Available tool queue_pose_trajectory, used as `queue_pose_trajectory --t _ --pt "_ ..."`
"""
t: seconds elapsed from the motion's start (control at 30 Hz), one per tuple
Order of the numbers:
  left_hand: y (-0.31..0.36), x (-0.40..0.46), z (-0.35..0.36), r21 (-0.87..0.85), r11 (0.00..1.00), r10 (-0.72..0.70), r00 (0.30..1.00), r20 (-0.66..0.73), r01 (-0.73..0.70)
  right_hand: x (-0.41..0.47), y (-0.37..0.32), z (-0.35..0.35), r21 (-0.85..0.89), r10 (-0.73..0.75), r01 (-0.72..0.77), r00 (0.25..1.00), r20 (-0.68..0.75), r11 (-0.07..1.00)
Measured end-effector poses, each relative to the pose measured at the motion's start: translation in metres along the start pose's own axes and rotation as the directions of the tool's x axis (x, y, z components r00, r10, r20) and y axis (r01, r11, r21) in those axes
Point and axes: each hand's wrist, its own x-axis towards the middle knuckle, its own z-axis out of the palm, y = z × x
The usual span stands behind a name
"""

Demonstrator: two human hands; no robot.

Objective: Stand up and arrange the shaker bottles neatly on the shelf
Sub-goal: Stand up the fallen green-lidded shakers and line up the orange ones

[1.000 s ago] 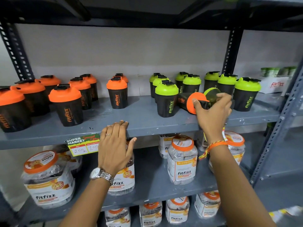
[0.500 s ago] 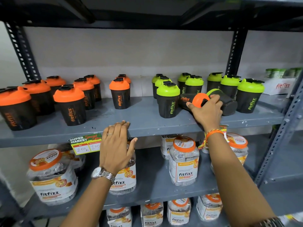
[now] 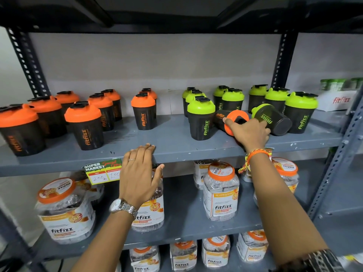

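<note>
Black shaker bottles stand on the grey shelf (image 3: 172, 152): several with orange lids (image 3: 84, 124) on the left, several with green lids (image 3: 200, 118) on the right. Two bottles lie on their sides among the green ones. One is an orange-lidded bottle (image 3: 221, 117) with its lid facing me. The other is a green-lidded bottle (image 3: 275, 122) with its base facing me. My right hand (image 3: 249, 134) grips the lid of the lying orange bottle, fingers wrapped round its rim. My left hand (image 3: 139, 173) rests flat on the shelf's front edge and holds nothing.
Below are shelves with clear orange-capped jars (image 3: 221, 191). A price tag (image 3: 102, 170) hangs on the shelf edge beside my left hand. A dark upright post (image 3: 282, 61) stands behind the green bottles. A white box (image 3: 337, 101) sits at far right.
My right hand has dropped from the two lying bottles onto the orange lid alone. The green-lidded bottle now lies free to its right. My left hand has stayed put.
</note>
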Motion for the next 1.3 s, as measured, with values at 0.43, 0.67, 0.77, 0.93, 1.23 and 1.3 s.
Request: queue_pose_trajectory --t 0.43,0.67,0.77,0.93,1.23,1.3 --pt "0.003 -0.001 -0.006 -0.025 1.000 -0.001 0.999 0.033 0.002 -0.048 0.007 -0.027 0.257 -0.222 0.300 0.930 -0.292 0.919" --pt "-0.008 0.002 -0.023 -0.012 0.995 0.103 0.986 0.129 -0.102 -0.086 -0.019 -0.055 0.314 -0.370 0.443 0.890 -0.266 0.840" --pt "-0.011 0.002 -0.031 0.033 0.994 0.102 0.983 0.155 -0.109 -0.102 -0.033 -0.064 0.404 -0.399 0.458 0.889 -0.226 0.792" --pt "-0.024 -0.009 -0.046 0.086 0.996 0.005 0.994 0.106 -0.014 -0.114 -0.062 -0.058 0.689 -0.416 0.279 0.909 0.036 0.669" --pt "-0.038 -0.020 -0.050 0.144 0.988 0.022 0.978 0.207 -0.052 -0.105 -0.123 0.031 0.822 -0.684 0.212 0.680 0.265 0.528" --pt "-0.037 -0.021 -0.048 0.131 0.990 0.019 0.980 0.200 -0.047 -0.102 -0.132 0.051 0.803 -0.728 0.267 0.629 0.274 0.533"
